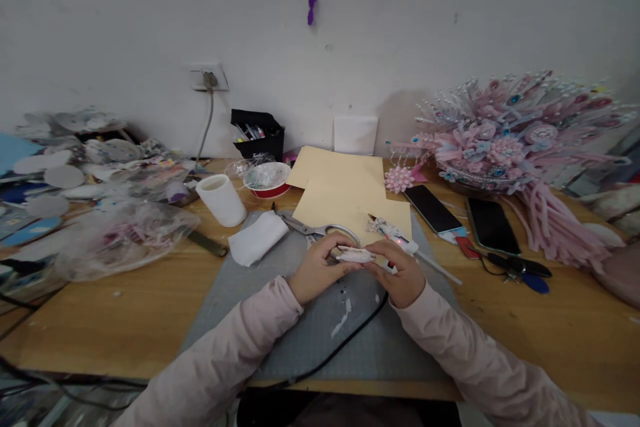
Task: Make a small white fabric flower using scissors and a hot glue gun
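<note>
My left hand (316, 273) and my right hand (399, 273) meet over a grey cutting mat (300, 327), both pinching a small pale pink-white piece (355, 255) held between their fingertips. Fingers of both hands are curled closed on it. Just behind the hands lie scissors (313, 229) with grey handles. A glue gun (395, 235) with a red light lies by my right hand, and its black cord (345, 343) runs across the mat toward me. Pink sleeves cover both forearms.
Tan paper sheets (345, 190), a folded white cloth (257, 237), a white roll (221, 199) and a red-rimmed bowl (267, 179) sit behind the mat. Two phones (433, 208) (493, 225) lie right, beside a large pink ornate headpiece (510, 140). Plastic bags and discs clutter the left (100, 213).
</note>
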`<act>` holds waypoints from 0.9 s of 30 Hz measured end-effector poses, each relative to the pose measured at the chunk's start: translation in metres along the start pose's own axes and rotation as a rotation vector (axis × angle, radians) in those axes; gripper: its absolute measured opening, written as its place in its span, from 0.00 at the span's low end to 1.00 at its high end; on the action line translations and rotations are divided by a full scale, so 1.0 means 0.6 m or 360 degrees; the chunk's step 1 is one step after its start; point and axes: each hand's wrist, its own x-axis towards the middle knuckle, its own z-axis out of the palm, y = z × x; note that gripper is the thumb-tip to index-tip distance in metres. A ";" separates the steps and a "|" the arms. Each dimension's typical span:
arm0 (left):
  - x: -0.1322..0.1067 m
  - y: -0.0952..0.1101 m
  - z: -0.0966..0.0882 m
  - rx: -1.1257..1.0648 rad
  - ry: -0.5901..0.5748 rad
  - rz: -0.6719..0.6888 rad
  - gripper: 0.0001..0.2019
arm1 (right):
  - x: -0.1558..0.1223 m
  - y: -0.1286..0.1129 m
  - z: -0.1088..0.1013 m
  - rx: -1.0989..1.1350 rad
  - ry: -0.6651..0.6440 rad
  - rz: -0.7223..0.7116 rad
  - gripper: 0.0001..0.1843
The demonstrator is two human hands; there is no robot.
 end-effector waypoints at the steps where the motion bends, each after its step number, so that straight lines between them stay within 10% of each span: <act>1: 0.000 0.000 0.000 0.0014 -0.0002 0.0006 0.13 | 0.000 0.000 0.000 0.0007 -0.0003 0.0011 0.08; 27: -0.002 0.012 -0.003 0.0533 -0.0056 0.0363 0.09 | 0.006 -0.007 -0.004 0.0032 0.0023 -0.0087 0.11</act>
